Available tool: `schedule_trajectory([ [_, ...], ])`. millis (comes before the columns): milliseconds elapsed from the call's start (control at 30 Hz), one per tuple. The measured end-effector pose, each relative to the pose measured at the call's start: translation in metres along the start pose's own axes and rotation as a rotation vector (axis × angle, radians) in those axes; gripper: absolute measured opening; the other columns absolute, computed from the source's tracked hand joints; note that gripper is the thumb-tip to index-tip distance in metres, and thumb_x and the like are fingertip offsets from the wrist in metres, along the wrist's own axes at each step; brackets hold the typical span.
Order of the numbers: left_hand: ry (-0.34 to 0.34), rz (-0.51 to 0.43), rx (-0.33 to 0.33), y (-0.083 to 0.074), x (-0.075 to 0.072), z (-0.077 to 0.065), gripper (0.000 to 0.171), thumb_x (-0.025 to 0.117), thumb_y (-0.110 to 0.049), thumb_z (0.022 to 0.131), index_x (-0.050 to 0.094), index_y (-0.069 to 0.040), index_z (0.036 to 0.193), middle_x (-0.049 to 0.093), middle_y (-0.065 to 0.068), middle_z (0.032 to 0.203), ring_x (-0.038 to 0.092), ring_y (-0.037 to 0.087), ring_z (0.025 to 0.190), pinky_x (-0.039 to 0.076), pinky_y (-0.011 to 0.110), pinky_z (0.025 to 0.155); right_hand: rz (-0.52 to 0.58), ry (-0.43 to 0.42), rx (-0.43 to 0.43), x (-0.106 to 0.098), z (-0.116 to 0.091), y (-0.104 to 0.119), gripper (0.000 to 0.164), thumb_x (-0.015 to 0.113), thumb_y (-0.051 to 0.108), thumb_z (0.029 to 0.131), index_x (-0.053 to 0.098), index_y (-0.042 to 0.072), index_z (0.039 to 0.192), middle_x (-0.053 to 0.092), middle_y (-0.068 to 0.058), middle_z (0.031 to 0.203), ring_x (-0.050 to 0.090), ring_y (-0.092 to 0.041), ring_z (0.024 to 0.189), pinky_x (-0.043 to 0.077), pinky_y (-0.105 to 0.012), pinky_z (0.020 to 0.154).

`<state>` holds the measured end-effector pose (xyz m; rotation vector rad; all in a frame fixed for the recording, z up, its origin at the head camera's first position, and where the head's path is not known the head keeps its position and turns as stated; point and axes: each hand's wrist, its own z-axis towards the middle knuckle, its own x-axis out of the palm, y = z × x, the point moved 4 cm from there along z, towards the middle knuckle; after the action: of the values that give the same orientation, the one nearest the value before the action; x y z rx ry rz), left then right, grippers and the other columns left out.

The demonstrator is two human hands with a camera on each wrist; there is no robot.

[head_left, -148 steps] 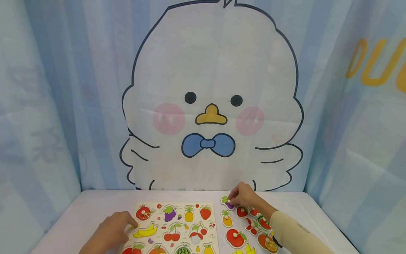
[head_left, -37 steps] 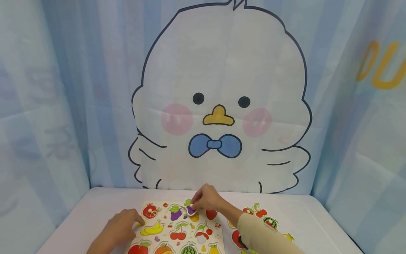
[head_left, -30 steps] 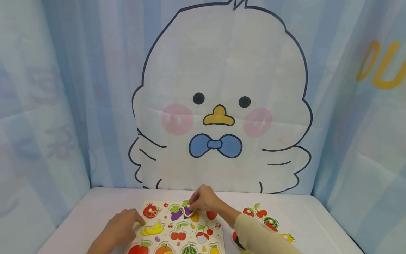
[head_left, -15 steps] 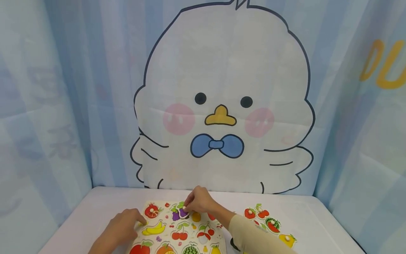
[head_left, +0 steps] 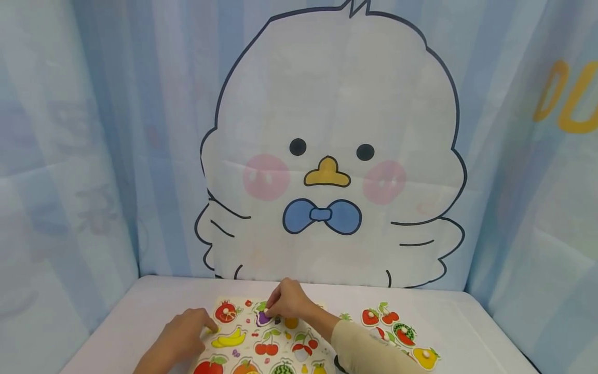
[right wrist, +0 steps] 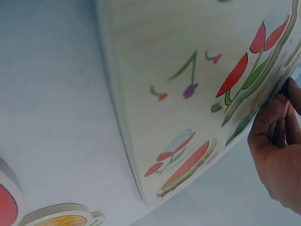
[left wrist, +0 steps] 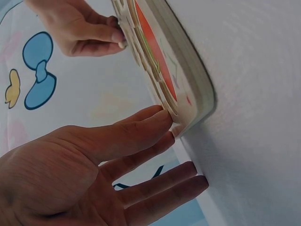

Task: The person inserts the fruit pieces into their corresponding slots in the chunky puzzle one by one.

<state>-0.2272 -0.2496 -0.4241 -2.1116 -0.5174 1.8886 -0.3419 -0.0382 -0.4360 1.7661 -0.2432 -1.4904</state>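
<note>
Grape piece [head_left: 263, 319] is pinched by the downturned right hand [head_left: 290, 300] (left hand [head_left: 183, 332] straight-fingered).

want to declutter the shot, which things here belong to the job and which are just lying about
Belongs to the job:
fruit puzzle board, touched by left hand
grape piece, held by right hand
strawberry piece, cherry piece, watermelon piece, yellow fruit piece: loose, likely for the board

Just background:
chick backdrop
lettered curtain

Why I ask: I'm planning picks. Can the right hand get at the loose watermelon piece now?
Probably not yet: the right hand pinches the grape piece, though the watermelon piece looks uncovered.
</note>
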Motion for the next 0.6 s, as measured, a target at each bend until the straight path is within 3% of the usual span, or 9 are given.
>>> schedule_trajectory([
  [467, -0.002, 0.019, -0.001, -0.0012, 0.0005, 0.0015, 0.034, 0.078, 0.000, 0.068, 0.070, -0.017, 0.096, 0.063, 0.004, 0.104, 0.056, 0.031, 0.102, 0.043, 0.060, 0.094, -0.012, -0.005, -0.047, 0.0037, 0.0004, 0.0037, 0.015, 0.085, 0.018, 0.070, 0.070, 0.017, 0.068, 0.062, 0.009, 0.062, 0.058, -0.010, 0.056, 0.050, -0.023, 0.051],
  [600, -0.001, 0.014, -0.004, 0.0009, 0.0020, 0.0022, 0.033, 0.078, 0.000, 0.069, 0.070, -0.016, 0.096, 0.063, 0.004, 0.103, 0.055, 0.028, 0.097, 0.043, 0.060, 0.094, -0.015, -0.004, -0.045, 0.0055, 0.0010, 0.0034, 0.015, 0.085, 0.018, 0.071, 0.070, 0.017, 0.067, 0.061, 0.009, 0.063, 0.058, -0.009, 0.056, 0.050, -0.023, 0.051],
])
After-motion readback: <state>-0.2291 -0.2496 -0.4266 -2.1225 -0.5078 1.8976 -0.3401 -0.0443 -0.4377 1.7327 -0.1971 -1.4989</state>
